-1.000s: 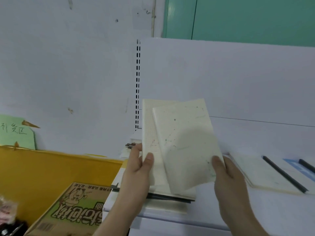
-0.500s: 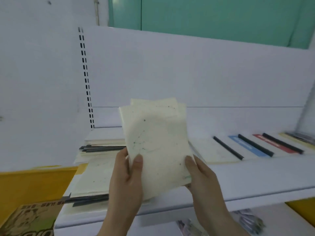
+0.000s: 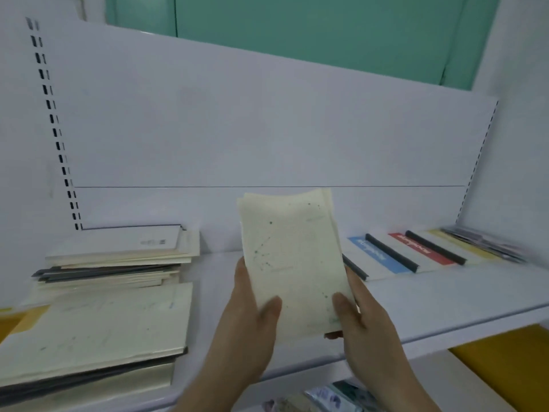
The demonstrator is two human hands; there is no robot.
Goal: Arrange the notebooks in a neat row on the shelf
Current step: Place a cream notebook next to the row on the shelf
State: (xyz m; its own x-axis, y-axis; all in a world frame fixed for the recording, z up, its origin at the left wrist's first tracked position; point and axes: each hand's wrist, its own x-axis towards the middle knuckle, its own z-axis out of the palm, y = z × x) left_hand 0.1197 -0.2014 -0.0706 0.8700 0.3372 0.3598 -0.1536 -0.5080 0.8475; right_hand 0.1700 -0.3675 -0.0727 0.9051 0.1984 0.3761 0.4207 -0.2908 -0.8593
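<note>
Both hands, left hand [image 3: 252, 310] and right hand [image 3: 359, 319], hold cream notebooks [image 3: 292, 257] upright, fingers clamped on their lower edges, above the shelf [image 3: 430, 304].

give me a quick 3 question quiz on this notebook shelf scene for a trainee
1. True or false: both hands hold the cream notebooks above the shelf.
2. Which side of the shelf has the notebooks already laid in an overlapping row? A) left B) right C) neither
3. Fill in: the label on the notebook next to the red-labelled notebook is ____.

Key:
1. True: left hand and right hand each grip a lower corner.
2. B; the left side holds the loose stacks.
3. Blue, on the blue-labelled notebook.
</note>
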